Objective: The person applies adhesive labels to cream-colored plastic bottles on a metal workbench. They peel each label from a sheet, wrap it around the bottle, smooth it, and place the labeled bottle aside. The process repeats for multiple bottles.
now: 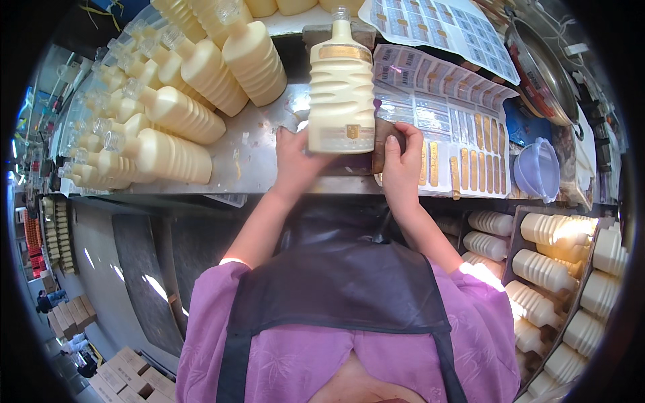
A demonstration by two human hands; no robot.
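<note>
A ribbed cream-coloured bottle (340, 84) with a clear cap and gold labels lies on a metal table (259, 144), neck pointing away from me. My left hand (295, 160) grips its lower left corner. My right hand (401, 161) presses against the bottle's lower right side, fingers on a dark block under the bottle. A gold label sits near the bottle's base, between my hands.
Several more cream bottles (181, 111) lie piled at the left. Sheets of gold labels (463, 134) spread to the right, with a clear plastic cup (537, 168) and a metal bowl (541, 70). Crates of bottles (557, 269) stand at lower right. Stacked boxes (121, 373) sit on the floor.
</note>
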